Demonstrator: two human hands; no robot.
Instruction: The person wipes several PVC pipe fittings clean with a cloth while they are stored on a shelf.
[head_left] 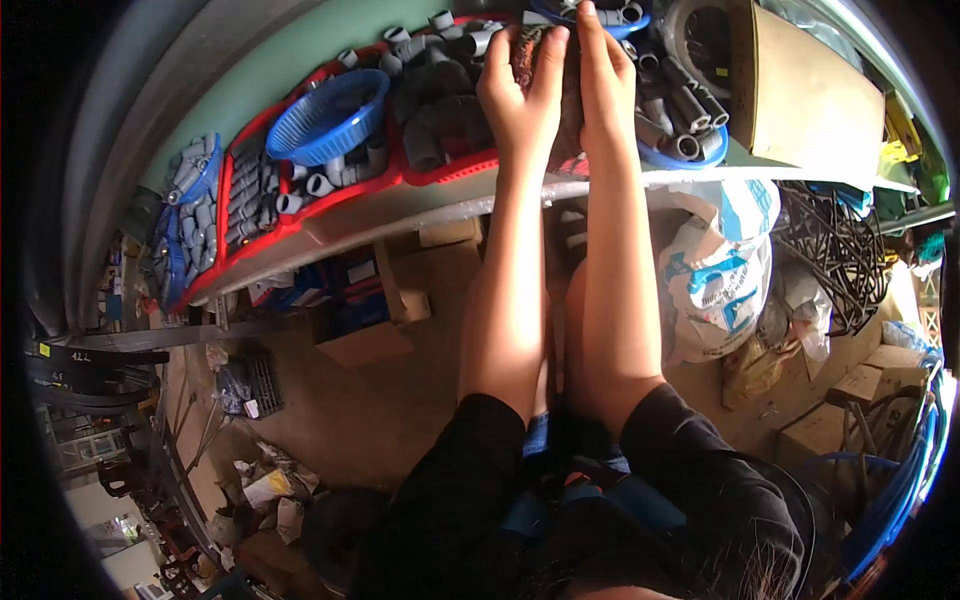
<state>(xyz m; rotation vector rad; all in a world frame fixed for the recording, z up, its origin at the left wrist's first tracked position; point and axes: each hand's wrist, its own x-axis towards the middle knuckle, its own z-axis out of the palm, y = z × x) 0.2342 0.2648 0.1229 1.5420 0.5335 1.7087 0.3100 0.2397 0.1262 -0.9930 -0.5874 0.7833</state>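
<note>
Both arms reach forward over a shelf of pipe fittings. My left hand (527, 95) curls its fingers and thumb around a dark, reddish mottled thing (524, 58), whose kind I cannot make out. Beside it, my right hand (607, 90) has a finger stretched straight forward and nothing visible in its grasp. Between the hands is a dark area in shadow. Close to my left hand lie large dark grey pipe fittings (440, 125) in a red tray (455, 172). To the right of my right hand, grey pipe pieces (688, 108) fill a blue basket (690, 162).
A blue basket (330, 120) sits over a red tray (236, 250) of small grey fittings on the left. At the right stand a cardboard box (815, 95) and, below the shelf, a white plastic bag (720, 290). Open cartons (400, 285) lie under the shelf edge.
</note>
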